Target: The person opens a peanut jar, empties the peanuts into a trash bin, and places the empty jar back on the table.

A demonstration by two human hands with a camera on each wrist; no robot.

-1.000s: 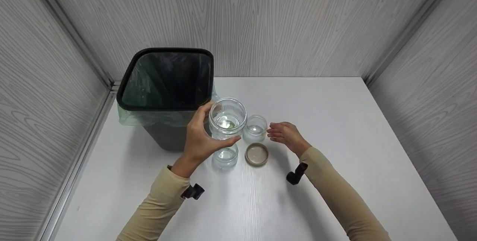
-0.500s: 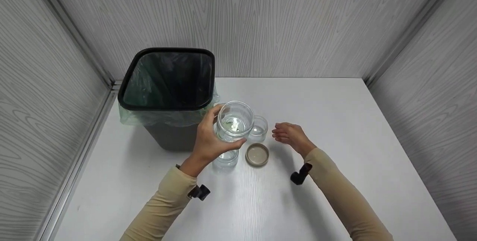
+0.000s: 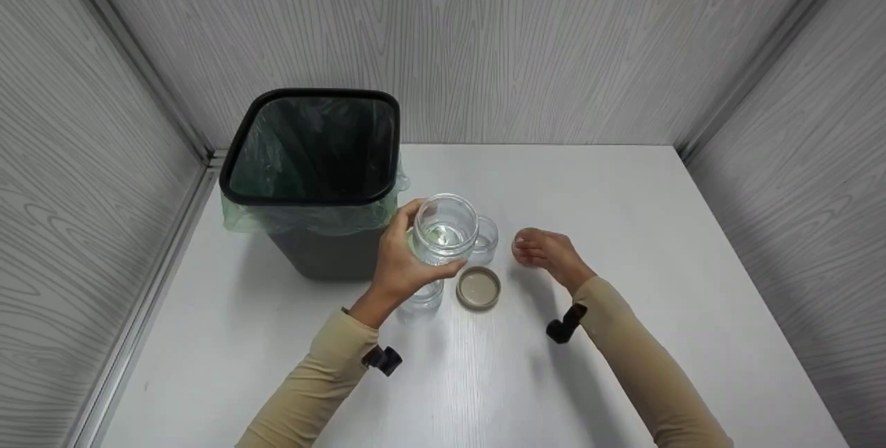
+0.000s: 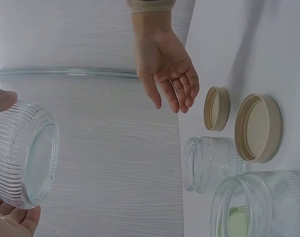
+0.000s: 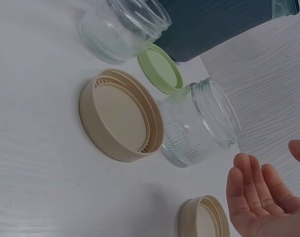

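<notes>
The left hand [image 3: 398,269] holds a clear ribbed glass jar [image 3: 446,230] up in the air, near the middle of the head view. Its fingers and thumb curl round the side of the jar, so the open mouth faces up and nothing can spill. The jar hangs above the white table [image 3: 623,337], just right of the black square bin with a green bag [image 3: 311,157], which fills the upper left.

The right hand [image 3: 543,252] holds nothing. Its fingers are loose and a little bent, palm turned toward the jars, and it floats just over the table to the right of them. It looks ready to help.

Under the lifted jar stand two more glass jars: a small clear jar [image 3: 486,239] behind it and another clear jar [image 3: 423,296] low down by the left wrist. A round beige plastic lid [image 3: 477,288] lies upside down between the hands. The right wrist view also shows a round green lid [image 5: 161,68] and a smaller beige lid [image 5: 203,222] flat on the table.

Both arms in tan sleeves reach up from the bottom of the frame.
</notes>
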